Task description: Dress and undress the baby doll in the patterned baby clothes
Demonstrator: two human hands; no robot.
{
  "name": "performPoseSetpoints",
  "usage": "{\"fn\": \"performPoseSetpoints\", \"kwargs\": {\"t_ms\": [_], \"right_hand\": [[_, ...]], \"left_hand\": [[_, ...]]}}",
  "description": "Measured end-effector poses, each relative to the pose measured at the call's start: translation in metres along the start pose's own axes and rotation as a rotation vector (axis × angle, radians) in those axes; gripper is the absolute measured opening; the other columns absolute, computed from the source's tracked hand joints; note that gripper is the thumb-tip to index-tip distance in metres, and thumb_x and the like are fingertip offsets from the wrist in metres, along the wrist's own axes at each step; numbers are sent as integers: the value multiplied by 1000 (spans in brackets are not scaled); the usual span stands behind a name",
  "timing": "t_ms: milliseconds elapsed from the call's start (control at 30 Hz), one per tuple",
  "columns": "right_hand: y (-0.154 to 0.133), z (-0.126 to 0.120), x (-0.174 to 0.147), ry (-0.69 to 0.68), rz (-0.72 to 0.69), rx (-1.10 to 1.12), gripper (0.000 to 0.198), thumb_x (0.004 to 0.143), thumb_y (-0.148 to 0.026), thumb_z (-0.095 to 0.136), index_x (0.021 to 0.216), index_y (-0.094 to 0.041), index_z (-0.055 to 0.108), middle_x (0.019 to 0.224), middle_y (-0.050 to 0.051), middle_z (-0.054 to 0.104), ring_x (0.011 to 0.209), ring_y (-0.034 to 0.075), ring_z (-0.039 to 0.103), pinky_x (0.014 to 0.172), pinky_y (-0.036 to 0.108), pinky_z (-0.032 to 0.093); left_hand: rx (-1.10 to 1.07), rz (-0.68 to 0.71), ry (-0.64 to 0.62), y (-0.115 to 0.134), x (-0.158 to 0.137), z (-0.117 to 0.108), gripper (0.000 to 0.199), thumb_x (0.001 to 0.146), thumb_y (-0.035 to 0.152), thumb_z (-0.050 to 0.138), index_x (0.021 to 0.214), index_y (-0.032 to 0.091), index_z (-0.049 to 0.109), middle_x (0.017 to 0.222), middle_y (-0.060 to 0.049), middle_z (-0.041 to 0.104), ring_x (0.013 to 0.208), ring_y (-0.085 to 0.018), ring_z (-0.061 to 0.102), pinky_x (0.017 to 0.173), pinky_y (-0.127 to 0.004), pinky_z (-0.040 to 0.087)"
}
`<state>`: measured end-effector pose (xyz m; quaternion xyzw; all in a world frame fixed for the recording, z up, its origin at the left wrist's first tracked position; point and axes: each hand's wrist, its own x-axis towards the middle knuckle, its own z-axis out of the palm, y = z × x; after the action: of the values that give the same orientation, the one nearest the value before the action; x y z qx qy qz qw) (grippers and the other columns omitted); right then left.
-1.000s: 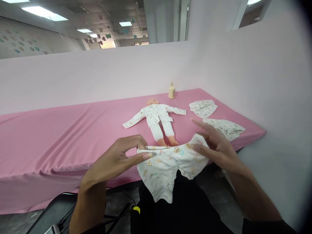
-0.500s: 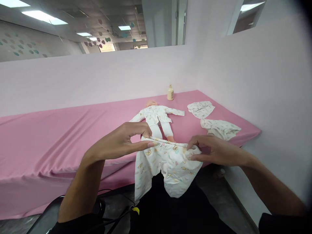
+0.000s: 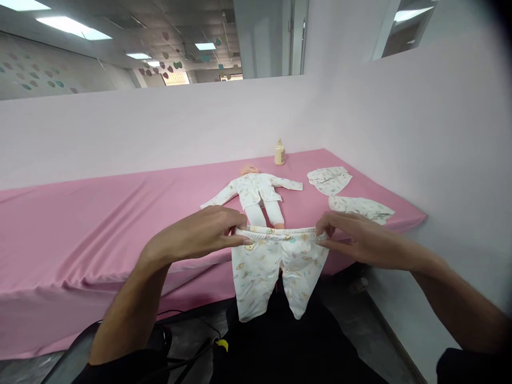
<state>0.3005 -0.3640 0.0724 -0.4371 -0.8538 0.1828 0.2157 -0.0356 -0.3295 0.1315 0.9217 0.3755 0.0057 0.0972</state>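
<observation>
A small pair of baby pants (image 3: 264,272), white with a scattered print, hangs from its elastic waistband in front of me. My left hand (image 3: 208,232) pinches the waistband's left end, and my right hand (image 3: 352,237) pinches the right end, so the band is stretched nearly straight. Both legs dangle over my dark clothing. Just beyond, a baby doll (image 3: 275,212) lies on its back on the pink-covered table, its head at the far side. It wears a printed white jacket (image 3: 252,186), arms spread and front parted. The pants hide the doll's feet.
A pump bottle (image 3: 280,153) stands near the wall behind the doll. Two printed white garments (image 3: 330,180) lie at the table's right end. Pink cloth (image 3: 100,224) covers the table, which meets walls at the back and right. A chair (image 3: 76,354) is at lower left.
The pants have straightened out and face me more squarely. Both hands have moved slightly right, the right hand a little higher, and the waistband is more level.
</observation>
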Motion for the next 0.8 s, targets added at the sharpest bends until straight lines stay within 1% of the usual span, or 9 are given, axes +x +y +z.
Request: {"fn": "performPoseSetpoints", "kwargs": {"t_ms": [67, 133, 233, 267, 400, 467, 567, 700, 800], "right_hand": [[-6, 2, 1, 45, -44, -60, 13, 96, -35, 54, 94, -24, 62, 102, 6, 64, 95, 23, 60, 83, 39, 48], [-16, 10, 3, 96, -105, -79, 14, 95, -35, 56, 102, -25, 63, 112, 8, 63, 106, 26, 59, 92, 43, 48], [-37, 30, 10, 78, -163, 36, 33, 95, -39, 60, 125, -28, 56, 125, 7, 61, 115, 25, 57, 98, 43, 47], [-44, 37, 14, 61, -160, 91, 36, 94, -39, 61, 128, -28, 54, 125, 6, 62, 115, 25, 58, 97, 42, 48], [-58, 54, 28, 67, -77, 273, 25, 93, -36, 63, 114, -25, 59, 115, 4, 65, 105, 20, 63, 91, 36, 50], [-56, 57, 33, 122, -57, 316, 26, 91, -35, 66, 112, -24, 57, 113, 4, 64, 103, 19, 62, 87, 34, 51], [-48, 61, 36, 188, -66, 309, 30, 89, -35, 68, 114, -23, 56, 114, 5, 63, 106, 20, 60, 90, 36, 50], [-42, 64, 37, 186, -87, 325, 19, 88, -32, 68, 103, -23, 59, 111, 4, 63, 104, 20, 60, 93, 36, 49], [-42, 62, 37, 122, -72, 394, 14, 89, -32, 67, 94, -22, 59, 103, 2, 63, 95, 17, 61, 86, 32, 49]], "left_hand": [[27, 21, 4, 3, 5, 3, 40, 98, 50, 49, 78, 17, 59, 71, 0, 57, 64, -12, 46, 60, -26, 27], [27, 62, 31, 9, 10, 5, 39, 99, 49, 48, 80, 17, 60, 72, 0, 58, 65, -13, 46, 62, -26, 27], [25, 130, 60, 21, 17, 9, 34, 100, 43, 47, 83, 17, 60, 77, -1, 59, 67, -13, 48, 64, -27, 29], [24, 141, 62, 25, 18, 9, 33, 101, 42, 47, 84, 17, 60, 79, -1, 60, 69, -14, 49, 65, -27, 30], [7, 125, 56, 34, 21, 11, 30, 102, 38, 44, 88, 17, 60, 84, -2, 61, 75, -15, 51, 68, -27, 32], [-4, 120, 66, 33, 20, 11, 30, 101, 39, 45, 90, 17, 61, 84, -2, 61, 75, -14, 51, 69, -27, 33], [-32, 129, 76, 30, 19, 12, 33, 100, 43, 46, 91, 16, 63, 82, -2, 60, 71, -14, 50, 68, -27, 33], [-110, 152, 47, 26, 20, 15, 30, 99, 41, 48, 89, 16, 62, 82, -2, 59, 74, -14, 50, 67, -27, 33], [-160, 187, 25, 26, 22, 17, 25, 98, 36, 51, 85, 17, 59, 81, -1, 58, 75, -14, 50, 67, -27, 33]]}}
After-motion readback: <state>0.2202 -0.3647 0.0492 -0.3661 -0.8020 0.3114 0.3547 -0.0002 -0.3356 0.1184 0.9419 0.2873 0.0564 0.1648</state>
